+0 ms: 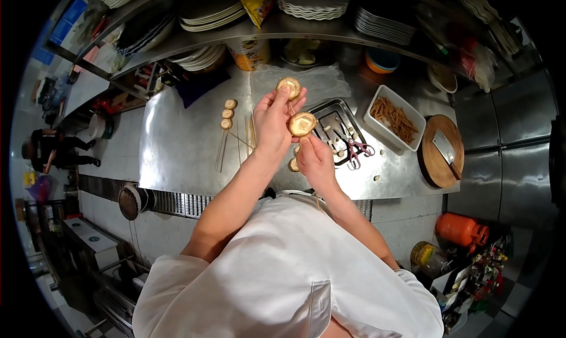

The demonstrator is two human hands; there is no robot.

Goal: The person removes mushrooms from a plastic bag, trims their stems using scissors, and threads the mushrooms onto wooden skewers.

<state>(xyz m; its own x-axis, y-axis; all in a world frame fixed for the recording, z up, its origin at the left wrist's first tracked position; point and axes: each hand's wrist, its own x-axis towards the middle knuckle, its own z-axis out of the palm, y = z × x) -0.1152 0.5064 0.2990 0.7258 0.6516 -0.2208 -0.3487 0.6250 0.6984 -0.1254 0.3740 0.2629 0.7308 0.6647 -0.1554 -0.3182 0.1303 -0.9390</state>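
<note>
A steel shelf (272,35) overhangs a shiny metal counter (183,146), beside steel doors (526,179) and pale flooring (154,238)

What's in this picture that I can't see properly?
Head view, held mushrooms: far sides face away.
Head view, lower mushrooms: partly hidden by the right hand.
Head view, yellow packet: print too small to read.
Head view, white shirt: bottom cut off by the picture's edge.

The white top (265,249) has short sleeves (177,276) and a narrow strip (320,308), left hand (273,120) and right hand (316,161) bare.
</note>
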